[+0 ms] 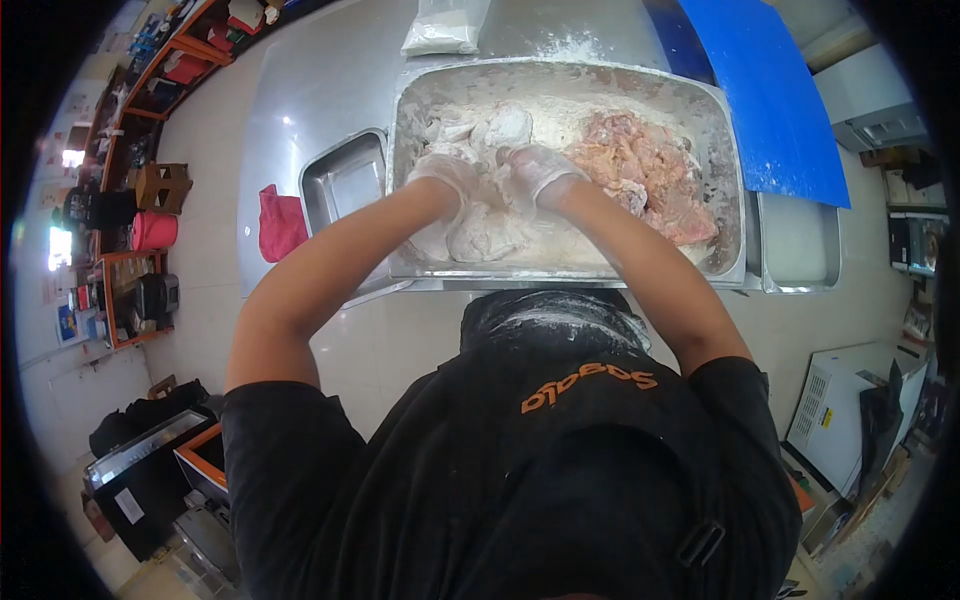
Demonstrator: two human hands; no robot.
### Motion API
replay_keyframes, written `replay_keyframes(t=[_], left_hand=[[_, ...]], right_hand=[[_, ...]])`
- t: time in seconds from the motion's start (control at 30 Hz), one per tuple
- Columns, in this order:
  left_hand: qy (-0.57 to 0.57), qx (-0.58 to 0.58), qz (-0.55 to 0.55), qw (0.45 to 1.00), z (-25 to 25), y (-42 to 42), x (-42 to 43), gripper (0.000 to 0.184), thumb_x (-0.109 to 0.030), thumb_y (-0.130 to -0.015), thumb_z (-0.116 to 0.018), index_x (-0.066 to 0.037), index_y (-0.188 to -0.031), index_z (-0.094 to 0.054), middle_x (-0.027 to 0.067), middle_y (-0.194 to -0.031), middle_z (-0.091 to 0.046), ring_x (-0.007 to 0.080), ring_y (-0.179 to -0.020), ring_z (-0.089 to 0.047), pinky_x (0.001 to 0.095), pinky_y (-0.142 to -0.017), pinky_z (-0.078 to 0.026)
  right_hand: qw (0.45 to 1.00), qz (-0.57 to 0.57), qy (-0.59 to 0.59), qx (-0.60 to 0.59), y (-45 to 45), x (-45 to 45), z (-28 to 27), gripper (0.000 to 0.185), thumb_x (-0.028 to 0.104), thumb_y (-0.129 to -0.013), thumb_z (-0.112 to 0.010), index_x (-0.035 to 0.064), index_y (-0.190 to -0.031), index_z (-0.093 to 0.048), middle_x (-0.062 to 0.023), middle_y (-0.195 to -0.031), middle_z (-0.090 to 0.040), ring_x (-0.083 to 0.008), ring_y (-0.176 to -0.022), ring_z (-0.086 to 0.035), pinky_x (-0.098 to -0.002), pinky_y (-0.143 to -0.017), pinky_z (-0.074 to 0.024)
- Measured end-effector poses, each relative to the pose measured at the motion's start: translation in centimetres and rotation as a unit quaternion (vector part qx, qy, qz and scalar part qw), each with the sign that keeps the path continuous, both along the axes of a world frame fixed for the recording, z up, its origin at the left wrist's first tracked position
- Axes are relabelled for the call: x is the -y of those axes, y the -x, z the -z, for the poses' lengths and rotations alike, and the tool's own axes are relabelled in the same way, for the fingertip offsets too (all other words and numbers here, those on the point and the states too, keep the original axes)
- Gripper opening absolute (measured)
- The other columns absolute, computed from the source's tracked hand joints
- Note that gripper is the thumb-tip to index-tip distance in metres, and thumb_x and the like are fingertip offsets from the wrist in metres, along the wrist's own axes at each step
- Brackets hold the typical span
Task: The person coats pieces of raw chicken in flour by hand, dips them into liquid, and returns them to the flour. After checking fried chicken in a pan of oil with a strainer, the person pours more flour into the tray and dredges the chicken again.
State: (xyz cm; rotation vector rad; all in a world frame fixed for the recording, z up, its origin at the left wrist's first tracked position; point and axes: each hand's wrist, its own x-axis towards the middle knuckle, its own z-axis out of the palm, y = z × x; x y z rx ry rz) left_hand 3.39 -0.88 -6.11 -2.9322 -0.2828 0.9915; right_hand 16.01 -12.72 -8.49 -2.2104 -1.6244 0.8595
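A large metal tray (735, 215) holds white flour (565, 110) and pieces of raw meat. My left hand (447, 172), in a clear plastic glove dusted white, is down among flour-coated pieces on the tray's left side; its fingers are hidden there. My right hand (538, 172), gloved the same way, is close beside it with fingers curled downward; what they hold is hidden. A coated piece (510, 127) lies just beyond both hands, and another coated piece (487, 235) lies nearer my body. Right of my right hand is a heap of pinkish raw meat (625, 150), mostly uncoated.
A smaller metal pan (345, 180) and a red cloth (281, 224) are left of the tray. Behind it stands a bag of white powder (442, 32). A blue board (775, 100) and another pan (800, 240) are at the right. Shelves (125, 130) line the left wall.
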Motion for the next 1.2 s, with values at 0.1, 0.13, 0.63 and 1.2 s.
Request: replay_keyframes(t=[0.1, 0.13, 0.63, 1.2], left_hand=[[0.033, -0.017, 0.022, 0.999, -1.3, 0.2, -1.7, 0.033, -0.025, -0.073, -0.069, 0.001, -0.093, -0.07, 0.0195, -0.094, -0.068, 0.0326, -0.089, -0.067, 0.0403, -0.078, -0.052], [0.041, -0.02, 0.03, 0.999, -1.9, 0.2, -2.1, 0.034, -0.027, -0.071, -0.07, 0.001, -0.091, -0.07, 0.0204, -0.093, -0.068, 0.0334, -0.088, -0.066, 0.0404, -0.078, -0.052], [0.097, 0.173, -0.198, 0.96, -6.7, 2.8, -3.8, 0.04, -0.034, -0.074, -0.067, 0.002, -0.089, -0.068, 0.0223, -0.094, -0.066, 0.0352, -0.094, -0.063, 0.0407, -0.081, -0.05], [-0.057, 0.064, -0.102, 0.991, 2.0, -4.1, 2.2, 0.025, -0.01, -0.078, -0.061, -0.004, -0.1, -0.07, 0.0145, -0.106, -0.068, 0.0297, -0.1, -0.065, 0.0383, -0.082, -0.052]], right_hand=[[0.998, 0.037, -0.034, -0.038, -0.4, 1.1, -0.6, 0.034, 0.016, -0.082, -0.054, 0.0111, -0.115, -0.06, -0.0213, -0.103, -0.064, -0.0336, -0.097, -0.063, -0.0383, -0.084, -0.0488], [0.998, 0.036, -0.054, -0.028, -0.3, 1.3, -0.6, 0.033, 0.016, -0.082, -0.054, 0.0111, -0.114, -0.06, -0.0211, -0.103, -0.064, -0.033, -0.097, -0.063, -0.0376, -0.084, -0.0487], [0.99, 0.087, -0.062, -0.088, -1.6, 1.4, -1.8, 0.027, 0.006, -0.08, -0.054, 0.0099, -0.105, -0.062, -0.0183, -0.103, -0.063, -0.0308, -0.094, -0.063, -0.0377, -0.083, -0.0484], [0.995, 0.051, 0.05, 0.063, 1.6, 1.5, -0.7, 0.035, 0.022, -0.083, -0.059, 0.0082, -0.114, -0.06, -0.0205, -0.11, -0.063, -0.0348, -0.104, -0.061, -0.0438, -0.088, -0.0485]])
